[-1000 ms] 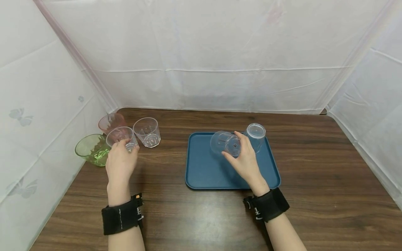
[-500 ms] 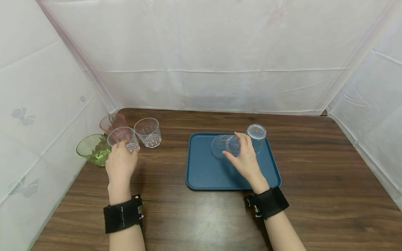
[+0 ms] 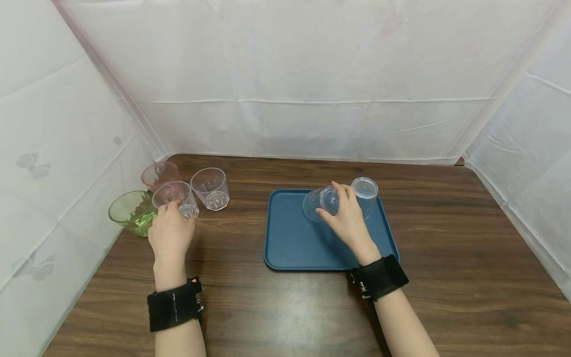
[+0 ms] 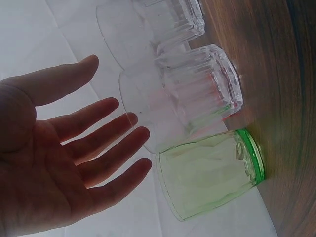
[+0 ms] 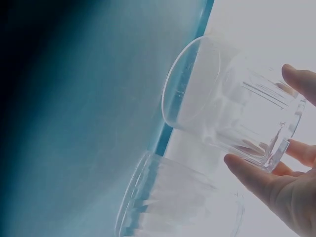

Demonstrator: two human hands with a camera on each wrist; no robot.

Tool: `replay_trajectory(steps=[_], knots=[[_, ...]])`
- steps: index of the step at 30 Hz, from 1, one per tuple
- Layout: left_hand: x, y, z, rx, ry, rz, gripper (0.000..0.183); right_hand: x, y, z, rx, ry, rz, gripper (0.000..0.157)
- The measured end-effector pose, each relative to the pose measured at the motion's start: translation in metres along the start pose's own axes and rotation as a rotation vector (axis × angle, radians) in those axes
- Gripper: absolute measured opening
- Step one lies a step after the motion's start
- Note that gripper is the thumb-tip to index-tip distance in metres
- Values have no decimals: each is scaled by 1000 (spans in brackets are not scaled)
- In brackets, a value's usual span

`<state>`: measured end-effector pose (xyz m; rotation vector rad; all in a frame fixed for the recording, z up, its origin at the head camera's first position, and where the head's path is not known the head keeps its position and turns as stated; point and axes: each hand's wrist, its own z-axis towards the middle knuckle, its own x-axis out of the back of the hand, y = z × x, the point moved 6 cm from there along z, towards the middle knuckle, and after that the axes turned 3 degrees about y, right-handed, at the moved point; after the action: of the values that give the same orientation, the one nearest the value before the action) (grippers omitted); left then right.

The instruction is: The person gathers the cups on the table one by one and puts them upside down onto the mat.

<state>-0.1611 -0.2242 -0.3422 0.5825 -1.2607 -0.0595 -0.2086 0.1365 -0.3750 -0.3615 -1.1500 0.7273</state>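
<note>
My right hand (image 3: 350, 223) grips a clear tumbler (image 5: 247, 108) near its base, thumb on one side and fingers on the other. The tumbler is tilted, its mouth toward the blue tray (image 3: 294, 248). Beside it, a second clear tumbler (image 3: 366, 196) stands upside down at the tray's far right. At the left, my left hand (image 3: 171, 235) is by the rim of an upright clear tumbler (image 4: 187, 89). Its fingers (image 4: 121, 177) are spread and loosely bent around nothing in the left wrist view; whether a fingertip touches the rim I cannot tell.
A green tumbler (image 3: 134, 213) stands upright left of my left hand. Behind are a pink tumbler (image 3: 160, 173) and another upright clear tumbler (image 3: 211, 191). The brown wooden table (image 3: 455, 238) is bordered by white curtains (image 3: 312, 74) at the back and sides.
My right hand has shifted slightly away from me with the tumbler, whose tilt has changed a little. The left hand has stayed almost still.
</note>
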Motion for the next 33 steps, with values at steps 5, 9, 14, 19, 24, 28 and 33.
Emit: replay_trajectory(steps=[5,9,14,19,24,28,33], knots=[[4,0,-2,7,67,-3,48,-2,2,4,-17,-1,-15,73],[5,-1,-3,24,78,-3,43,-2,3,5,-6,5,-24,73],[4,-2,-4,47,50,-9,39,-1,1,5,19,-10,-52,69],[3,-2,-3,44,41,1,36,-3,-2,8,29,-77,-71,68],[2,-3,-3,39,24,10,33,-6,1,10,11,-125,-60,62],[3,-4,-3,43,11,23,31,-8,3,12,11,-138,-37,60],[3,-5,-3,55,2,24,21,-8,2,16,22,-157,-41,60]])
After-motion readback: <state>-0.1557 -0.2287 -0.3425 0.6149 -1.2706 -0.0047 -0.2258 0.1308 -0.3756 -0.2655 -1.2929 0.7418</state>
